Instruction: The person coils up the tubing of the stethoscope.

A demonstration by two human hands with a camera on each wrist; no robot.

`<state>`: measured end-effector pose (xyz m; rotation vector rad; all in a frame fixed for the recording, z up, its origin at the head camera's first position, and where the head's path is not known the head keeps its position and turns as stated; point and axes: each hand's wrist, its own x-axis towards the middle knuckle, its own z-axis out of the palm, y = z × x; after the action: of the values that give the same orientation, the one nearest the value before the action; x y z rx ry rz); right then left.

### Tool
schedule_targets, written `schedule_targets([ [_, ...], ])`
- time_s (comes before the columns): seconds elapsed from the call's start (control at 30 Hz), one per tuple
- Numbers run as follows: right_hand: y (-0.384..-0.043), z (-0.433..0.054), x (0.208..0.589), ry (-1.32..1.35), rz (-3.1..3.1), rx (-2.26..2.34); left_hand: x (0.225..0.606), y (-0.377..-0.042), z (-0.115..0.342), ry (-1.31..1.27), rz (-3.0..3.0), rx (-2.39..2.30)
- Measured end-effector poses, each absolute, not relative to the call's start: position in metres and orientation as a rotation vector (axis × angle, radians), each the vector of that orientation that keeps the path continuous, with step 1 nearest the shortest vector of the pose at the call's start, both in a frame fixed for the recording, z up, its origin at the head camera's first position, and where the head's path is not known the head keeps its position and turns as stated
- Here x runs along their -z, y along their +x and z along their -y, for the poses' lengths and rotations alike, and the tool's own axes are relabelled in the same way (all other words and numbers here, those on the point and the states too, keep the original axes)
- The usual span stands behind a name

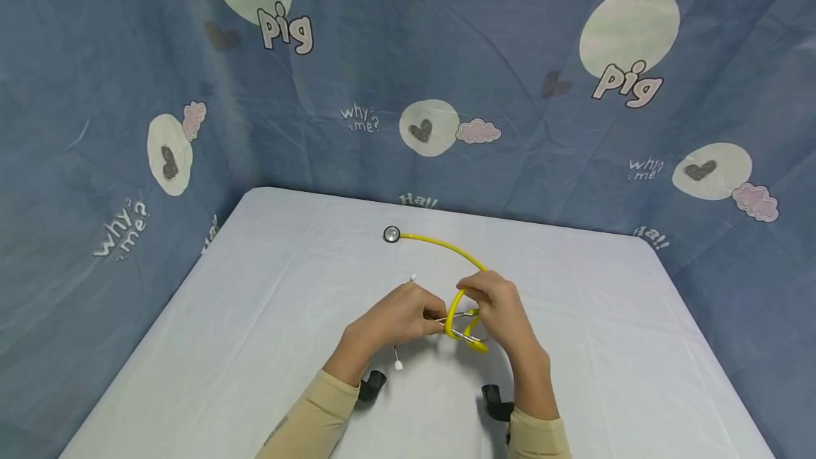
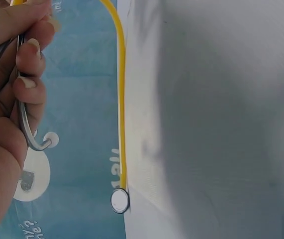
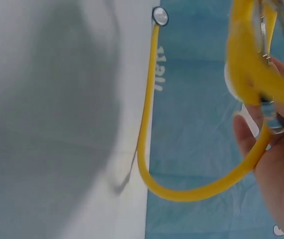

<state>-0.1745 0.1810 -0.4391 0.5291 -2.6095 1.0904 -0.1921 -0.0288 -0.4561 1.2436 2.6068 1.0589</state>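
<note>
"Where's the stethoscope with bright yellow tubing (image 1: 436, 240)?"

"Partly in my two hands, over the white, cloth-covered table (image 1: 605, 346). My left hand (image 1: 404, 314) has its fingers curled round the shiny silver metal ear tubes (image 2: 25, 127). One small white ear tip (image 1: 398, 365) pokes out at about its six o'clock, the other near its twelve."

"And your right?"

"My right hand (image 1: 503, 310) sits at the left one's three o'clock, fingers bent in, gripping the yellow tubing. A loop of it (image 1: 451, 314) goes around the metal tubes between my hands."

"The round silver chest piece with the black rim (image 1: 392, 234)?"

"At eleven o'clock from my hands, well apart, towards the table's far edge."

"And past that?"

"Blue printed fabric (image 1: 319, 147), at twelve o'clock."
</note>
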Motion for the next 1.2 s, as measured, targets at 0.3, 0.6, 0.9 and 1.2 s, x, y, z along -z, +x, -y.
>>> schedule_targets([
  [0.3, -0.174, -0.189, 0.438, 0.452, 2.669, -1.174, 0.449, -0.188, 0.028, 1.25, -2.495, -1.13],
  [0.6, -0.174, -0.203, 0.438, 0.394, 2.715, -1.278, 0.448, -0.187, 0.025, 1.274, -2.402, -1.231],
  [0.9, -0.177, -0.209, 0.441, 0.332, 2.709, -1.512, 0.444, -0.187, 0.025, 1.298, -2.345, -1.375],
  [1.2, -0.179, -0.204, 0.446, 0.206, 2.75, -1.477, 0.441, -0.186, 0.026, 1.27, -2.42, -1.414],
])
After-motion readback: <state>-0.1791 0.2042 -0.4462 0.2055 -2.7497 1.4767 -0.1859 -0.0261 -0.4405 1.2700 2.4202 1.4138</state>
